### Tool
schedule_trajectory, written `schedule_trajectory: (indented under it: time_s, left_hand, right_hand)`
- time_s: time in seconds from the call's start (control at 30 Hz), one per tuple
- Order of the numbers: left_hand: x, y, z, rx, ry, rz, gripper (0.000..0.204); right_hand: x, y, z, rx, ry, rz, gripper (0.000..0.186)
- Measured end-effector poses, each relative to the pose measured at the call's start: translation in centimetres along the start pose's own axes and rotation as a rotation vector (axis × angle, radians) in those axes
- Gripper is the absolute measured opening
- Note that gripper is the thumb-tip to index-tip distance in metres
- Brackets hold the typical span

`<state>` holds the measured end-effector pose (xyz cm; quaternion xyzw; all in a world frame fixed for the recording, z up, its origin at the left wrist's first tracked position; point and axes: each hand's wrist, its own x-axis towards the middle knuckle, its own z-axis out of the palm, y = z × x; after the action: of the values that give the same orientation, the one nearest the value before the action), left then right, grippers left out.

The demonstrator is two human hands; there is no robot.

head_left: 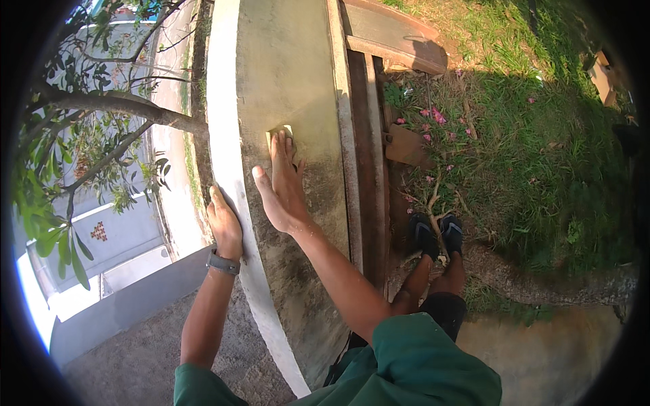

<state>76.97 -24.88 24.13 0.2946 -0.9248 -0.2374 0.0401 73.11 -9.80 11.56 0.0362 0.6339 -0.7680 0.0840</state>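
My right hand (284,189) presses a small pale, flat pad (288,129) onto the wall top (284,68), fingers close together over it and thumb held out to the left. The surface is smooth and pale greenish near the far part, mottled with dark stains nearer me. To the left, my left hand (224,220), with a dark band on the wrist, grips the white edge (227,81) of the wall, fingertips curled over its outer side.
A tree branch (156,111) with leaves overhangs on the left, above a lower paved strip and grey gate (122,230). Right of the wall are narrow ledges (359,203), grass (514,169), pink flowers (437,116), a brown slab (406,145), a tree root (542,281) and my feet.
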Motion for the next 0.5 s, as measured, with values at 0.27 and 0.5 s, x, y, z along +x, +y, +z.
schedule_trajectory:
  time_s: [0.27, 0.5]
  left_hand:
    - [-1.0, 4.4, 0.8, -0.016, 0.112, -0.136, 0.093]
    - [-0.8, 2.9, 0.9, -0.013, 0.118, -0.090, 0.094]
  right_hand:
    - [-1.9, -1.7, -0.8, 0.015, -0.087, -0.085, 0.101]
    - [-2.1, -4.3, -0.1, -0.185, -0.098, -0.324, 0.091]
